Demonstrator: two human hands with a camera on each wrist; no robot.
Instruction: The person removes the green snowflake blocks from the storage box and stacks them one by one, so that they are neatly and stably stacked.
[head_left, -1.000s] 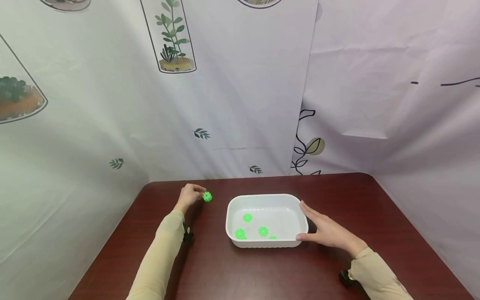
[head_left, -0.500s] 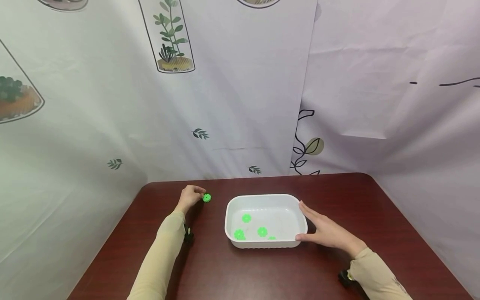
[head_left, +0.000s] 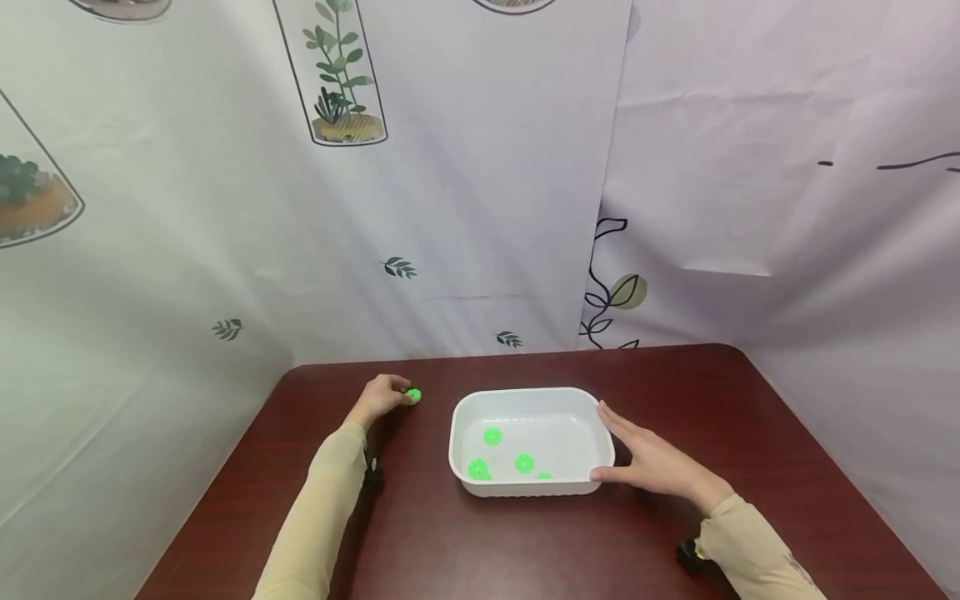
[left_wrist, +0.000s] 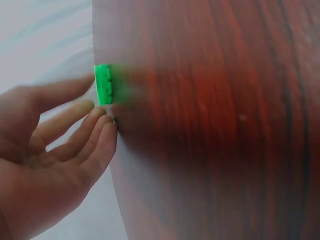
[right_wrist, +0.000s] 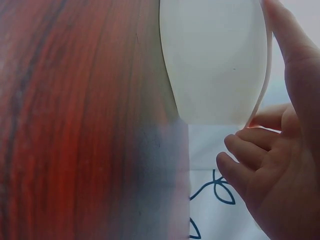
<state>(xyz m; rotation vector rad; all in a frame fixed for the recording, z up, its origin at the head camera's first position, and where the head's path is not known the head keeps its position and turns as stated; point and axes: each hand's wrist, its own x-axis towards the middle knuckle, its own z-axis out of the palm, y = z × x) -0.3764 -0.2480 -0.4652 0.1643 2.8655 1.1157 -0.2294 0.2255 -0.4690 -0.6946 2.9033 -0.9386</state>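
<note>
My left hand (head_left: 379, 397) is at the far left of the table, pinching a small bright green notched plastic disc (head_left: 414, 395) between thumb and fingertips. Edge-on in the left wrist view, the green disc (left_wrist: 103, 84) appears close to the tabletop; whether it touches is unclear. The white rectangular plastic tub (head_left: 534, 488) stands mid-table with several green discs inside, one of them a flower-like disc (head_left: 492, 436). My right hand (head_left: 656, 461) holds the tub's right end, thumb on the near rim corner and fingers at the far one. The right wrist view shows the tub wall (right_wrist: 215, 60) beside that hand.
The dark red wooden table (head_left: 480, 550) runs back to a white printed cloth (head_left: 487, 208) that hangs behind it and along both sides. Black bands (head_left: 692, 556) sit at the wrists.
The left hand has sunk slightly, and its fingers now cover more of the green disc, which has barely shifted. The tub and right hand stay in place; the head view has shifted slightly.
</note>
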